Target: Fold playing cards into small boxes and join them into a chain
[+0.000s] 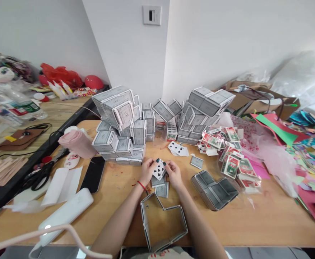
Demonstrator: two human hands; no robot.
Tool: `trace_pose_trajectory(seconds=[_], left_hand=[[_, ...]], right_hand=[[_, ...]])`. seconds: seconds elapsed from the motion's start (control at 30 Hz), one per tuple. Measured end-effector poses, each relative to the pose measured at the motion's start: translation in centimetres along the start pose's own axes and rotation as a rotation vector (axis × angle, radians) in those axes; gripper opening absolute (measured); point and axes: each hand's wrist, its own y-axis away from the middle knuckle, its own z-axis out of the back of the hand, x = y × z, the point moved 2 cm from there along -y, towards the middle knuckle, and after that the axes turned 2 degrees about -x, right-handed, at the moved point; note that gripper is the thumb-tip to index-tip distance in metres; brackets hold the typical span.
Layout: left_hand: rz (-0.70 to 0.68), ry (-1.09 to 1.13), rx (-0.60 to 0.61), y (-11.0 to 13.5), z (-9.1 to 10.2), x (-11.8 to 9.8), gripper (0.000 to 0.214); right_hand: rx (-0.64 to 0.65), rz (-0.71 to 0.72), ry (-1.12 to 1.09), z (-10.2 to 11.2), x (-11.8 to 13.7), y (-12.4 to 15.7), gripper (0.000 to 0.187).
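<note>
Between my two hands is a spade playing card (pixel 158 170), face up. My left hand (pixel 148 170) pinches its left edge, a red string around the wrist. My right hand (pixel 173 173) grips the card's right side. Just under it, grey-backed playing cards (pixel 162 190) lie on the table. Nearer to me, between my forearms, stands an open heart-shaped frame (pixel 184 220) made of folded cards. A closed heart-shaped card box (pixel 213 190) lies to the right. One loose card (pixel 197 162) rests face down, and face-up cards (pixel 178 149) are spread farther back.
Stacked card boxes rise at the back left (pixel 119 126) and back right (pixel 200 115). Empty-looking red and green card packs (pixel 232 162) pile up at right. A phone (pixel 93 174), white power bank (pixel 65 216), scissors (pixel 42 175) and pink cloth roll (pixel 76 143) lie left.
</note>
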Motion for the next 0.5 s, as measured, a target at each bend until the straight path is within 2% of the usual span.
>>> trace_pose_trajectory(seconds=[0.17, 0.27, 0.5], left_hand=[[-0.063, 0.019, -0.086, 0.38, 0.13, -0.04, 0.031], [-0.062, -0.057, -0.147, 0.34, 0.36, 0.15, 0.025], [-0.056, -0.153, -0.085, 0.18, 0.59, 0.30, 0.020]], right_hand=[[0.057, -0.068, -0.143, -0.23, -0.17, -0.10, 0.032], [0.098, -0.092, -0.139, -0.42, -0.21, 0.06, 0.032], [0.089, -0.023, -0.032, -0.30, -0.21, 0.18, 0.027]])
